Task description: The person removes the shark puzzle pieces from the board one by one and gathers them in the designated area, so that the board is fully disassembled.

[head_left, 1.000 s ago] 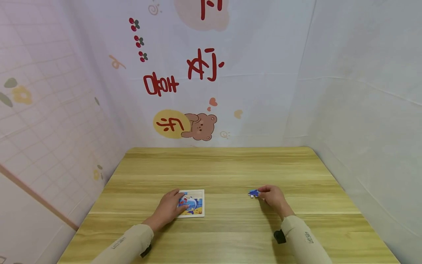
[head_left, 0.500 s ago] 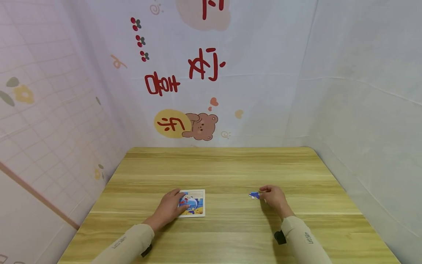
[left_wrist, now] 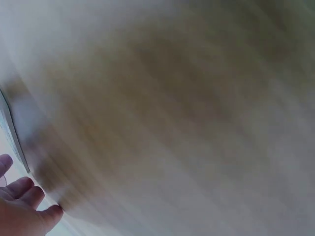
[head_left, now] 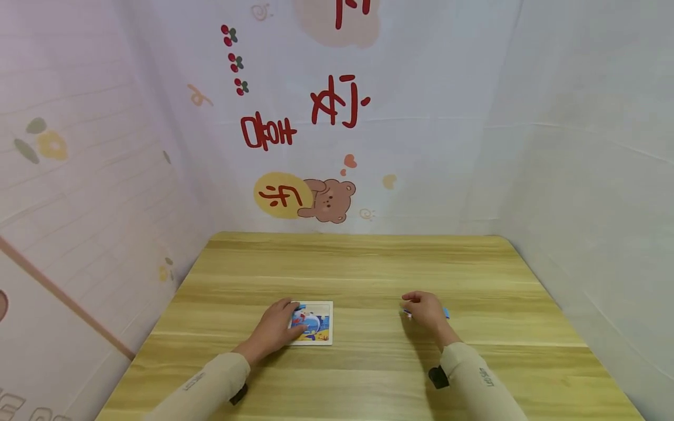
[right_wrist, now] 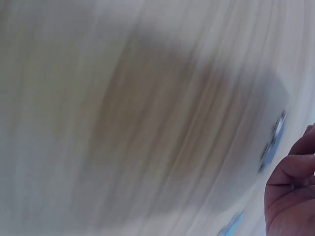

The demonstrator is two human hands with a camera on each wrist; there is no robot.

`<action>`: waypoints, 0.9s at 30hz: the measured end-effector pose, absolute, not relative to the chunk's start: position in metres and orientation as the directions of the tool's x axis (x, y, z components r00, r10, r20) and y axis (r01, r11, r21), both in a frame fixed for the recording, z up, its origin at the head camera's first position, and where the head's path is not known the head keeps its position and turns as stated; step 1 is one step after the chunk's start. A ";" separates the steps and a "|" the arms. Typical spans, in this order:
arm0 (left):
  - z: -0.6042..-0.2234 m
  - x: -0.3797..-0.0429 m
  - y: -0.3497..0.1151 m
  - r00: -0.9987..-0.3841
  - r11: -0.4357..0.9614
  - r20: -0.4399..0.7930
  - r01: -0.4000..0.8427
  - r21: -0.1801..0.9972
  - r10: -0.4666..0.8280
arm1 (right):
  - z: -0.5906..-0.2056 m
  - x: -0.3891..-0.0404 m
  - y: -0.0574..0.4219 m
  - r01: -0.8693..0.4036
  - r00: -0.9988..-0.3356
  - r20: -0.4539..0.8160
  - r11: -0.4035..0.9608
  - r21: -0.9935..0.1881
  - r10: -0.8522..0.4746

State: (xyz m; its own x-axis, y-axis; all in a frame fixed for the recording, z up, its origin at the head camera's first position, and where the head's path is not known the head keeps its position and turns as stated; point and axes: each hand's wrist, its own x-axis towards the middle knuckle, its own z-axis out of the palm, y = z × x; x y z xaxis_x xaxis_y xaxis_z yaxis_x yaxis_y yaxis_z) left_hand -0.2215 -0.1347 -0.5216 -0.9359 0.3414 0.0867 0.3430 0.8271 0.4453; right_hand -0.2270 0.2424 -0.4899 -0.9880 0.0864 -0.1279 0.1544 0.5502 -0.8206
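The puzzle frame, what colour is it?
The puzzle frame is white; the head view shows it best.

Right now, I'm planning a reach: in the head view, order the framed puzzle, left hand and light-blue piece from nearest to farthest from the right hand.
1. Light-blue piece, partly hidden, right side.
2. Framed puzzle, left side.
3. Left hand, farther left.

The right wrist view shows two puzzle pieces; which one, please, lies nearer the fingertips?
The upper puzzle piece, close by the fingertips; the lower puzzle piece, at the picture's bottom edge, lies farther off.
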 end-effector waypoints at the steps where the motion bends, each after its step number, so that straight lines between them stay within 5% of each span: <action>1: -0.522 -0.222 -0.137 -0.936 0.827 0.092 0.345 0.445 0.340 | -0.490 -0.228 0.237 0.151 -0.989 -0.125 0.549 -0.822 0.083; 27: -0.523 -0.224 -0.161 -0.916 0.798 0.100 0.389 0.460 0.388 | -0.494 -0.242 0.092 0.078 -0.967 -0.170 0.417 -0.905 -0.189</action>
